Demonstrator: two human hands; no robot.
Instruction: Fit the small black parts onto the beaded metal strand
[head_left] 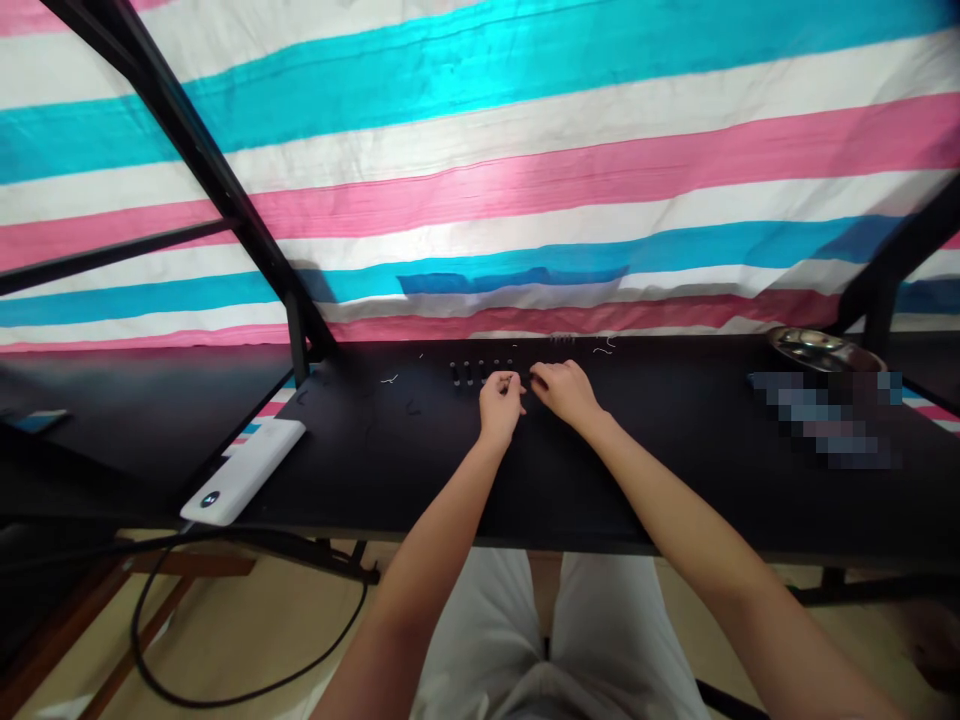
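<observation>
Both my hands rest close together on a black table (pixel 420 470), near its far edge. My left hand (pixel 500 400) is curled into a pinch, fingertips on a tiny pale piece I cannot make out. My right hand (pixel 564 390) is also curled, its fingertips pointing toward the left hand; whatever it holds is too small to name. Just beyond the left hand stands a short row of small dark upright parts (pixel 480 372). Small white scraps (pixel 604 349) lie scattered on the tabletop behind the hands.
A white power bank (pixel 244 470) lies at the table's left front corner, a black cable (pixel 225 640) hanging below. A metal bowl (pixel 821 350) sits far right beside a blurred patch. Black frame bars and a striped cloth (pixel 525 150) stand behind.
</observation>
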